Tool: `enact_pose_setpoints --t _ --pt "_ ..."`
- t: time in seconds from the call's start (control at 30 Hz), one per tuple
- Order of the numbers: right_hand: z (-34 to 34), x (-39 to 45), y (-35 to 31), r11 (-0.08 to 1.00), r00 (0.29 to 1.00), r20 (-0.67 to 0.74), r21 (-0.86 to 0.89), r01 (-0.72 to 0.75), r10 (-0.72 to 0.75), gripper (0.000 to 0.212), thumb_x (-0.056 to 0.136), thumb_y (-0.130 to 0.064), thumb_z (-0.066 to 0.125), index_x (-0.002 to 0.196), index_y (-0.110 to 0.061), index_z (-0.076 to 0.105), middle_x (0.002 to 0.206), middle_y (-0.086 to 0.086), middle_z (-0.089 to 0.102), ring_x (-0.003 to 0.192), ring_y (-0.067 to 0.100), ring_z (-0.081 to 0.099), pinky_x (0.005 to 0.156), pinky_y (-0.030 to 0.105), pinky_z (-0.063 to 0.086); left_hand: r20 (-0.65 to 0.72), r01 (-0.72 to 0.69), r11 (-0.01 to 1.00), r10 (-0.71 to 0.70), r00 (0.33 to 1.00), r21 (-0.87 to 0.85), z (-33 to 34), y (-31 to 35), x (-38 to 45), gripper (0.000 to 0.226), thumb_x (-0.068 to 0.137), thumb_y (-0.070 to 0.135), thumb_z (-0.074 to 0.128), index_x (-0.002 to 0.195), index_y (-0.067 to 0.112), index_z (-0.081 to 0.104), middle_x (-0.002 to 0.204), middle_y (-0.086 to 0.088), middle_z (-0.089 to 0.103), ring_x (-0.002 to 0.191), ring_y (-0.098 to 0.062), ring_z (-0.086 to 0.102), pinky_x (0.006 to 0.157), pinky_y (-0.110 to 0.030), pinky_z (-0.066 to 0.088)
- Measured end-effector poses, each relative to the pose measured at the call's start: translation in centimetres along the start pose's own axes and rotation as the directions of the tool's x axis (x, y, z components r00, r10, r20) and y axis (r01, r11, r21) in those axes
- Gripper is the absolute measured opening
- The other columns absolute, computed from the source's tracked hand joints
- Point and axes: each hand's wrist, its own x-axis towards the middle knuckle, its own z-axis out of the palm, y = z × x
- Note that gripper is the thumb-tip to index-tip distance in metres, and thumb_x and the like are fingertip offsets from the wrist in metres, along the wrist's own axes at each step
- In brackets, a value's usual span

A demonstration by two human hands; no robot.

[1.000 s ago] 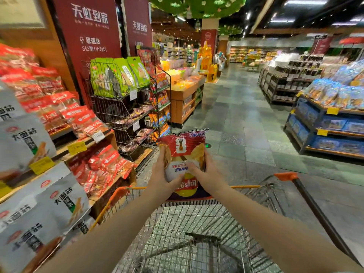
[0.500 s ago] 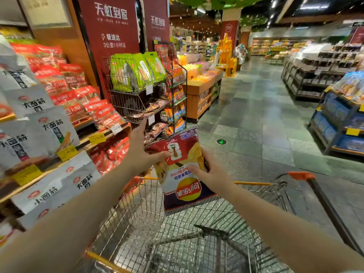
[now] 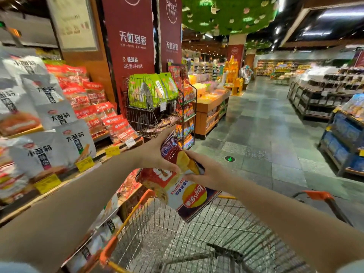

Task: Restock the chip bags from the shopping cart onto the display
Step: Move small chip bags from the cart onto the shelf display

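- A red chip bag [image 3: 177, 180] is held over the wire shopping cart [image 3: 197, 239], tilted, its logo upside down.
- The left hand [image 3: 155, 152] grips the bag's upper left part; the right hand [image 3: 208, 170] pinches its right edge.
- The display shelves [image 3: 110, 152] run along the left edge, carrying grey-white packs [image 3: 57, 115] and red packs [image 3: 94, 107], with yellow price tags [image 3: 112, 151] on the shelf fronts.
- A wire rack [image 3: 149, 113] beyond holds green bags [image 3: 151, 89].
- The tiled aisle floor [image 3: 262, 134] stretches ahead.
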Motion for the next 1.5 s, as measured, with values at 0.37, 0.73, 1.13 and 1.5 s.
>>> enact_pose_setpoints --t 0.37,0.73,1.13,1.5 --pt "7.4 5.5 -4.7 0.922 0.908 -0.315 -0.351 0.160 -0.278 0.059 0.087 -0.046 0.054 0.129 -0.005 0.057 0.122 0.015 0.059 0.117 0.024 0.048 0.100 0.040 0.043 -0.345 0.127 0.880 -0.307 0.887 -0.457 -2.5 -9.2 -6.8 0.103 0.065 0.025 0.085 0.147 0.031 0.024 0.117 0.004 0.059 0.091 -0.007 0.065 0.071 -0.022 0.055" --pt "22.5 7.7 -15.9 0.904 0.940 -0.056 0.300 -0.306 0.337 0.096 0.081 -0.063 0.059 0.143 -0.052 -0.014 0.153 -0.003 -0.031 0.144 0.022 -0.020 0.115 0.049 0.010 -0.612 -0.103 0.642 -0.651 0.450 -0.760 -7.7 -15.0 -16.5 0.071 0.069 0.025 0.084 0.124 0.028 0.038 0.112 -0.004 0.060 0.087 -0.017 0.063 0.069 -0.031 0.053" --pt "33.3 12.6 -28.0 0.675 0.992 -0.055 0.737 -0.036 0.113 0.099 0.078 -0.038 0.073 0.146 -0.045 0.002 0.141 -0.019 0.025 0.124 -0.008 0.032 0.101 0.016 0.034 -0.715 -0.077 0.811 -0.462 0.524 -0.579 -13.3 -19.4 -32.7 0.031 0.076 0.029 0.073 0.099 0.039 0.054 0.101 0.000 0.065 0.084 -0.013 0.069 0.069 -0.032 0.059" --pt "40.6 17.8 -35.4 0.626 0.997 -0.022 0.777 0.063 -0.072 0.091 0.081 -0.018 0.075 0.145 -0.041 0.015 0.111 -0.028 0.039 0.093 -0.025 0.045 0.076 0.001 0.039 -0.658 0.382 0.905 -0.404 0.635 -0.186 -23.0 -22.2 -44.3 0.080 0.067 0.056 0.067 0.125 0.069 0.014 0.141 0.014 0.039 0.108 -0.007 0.049 0.090 -0.027 0.045"
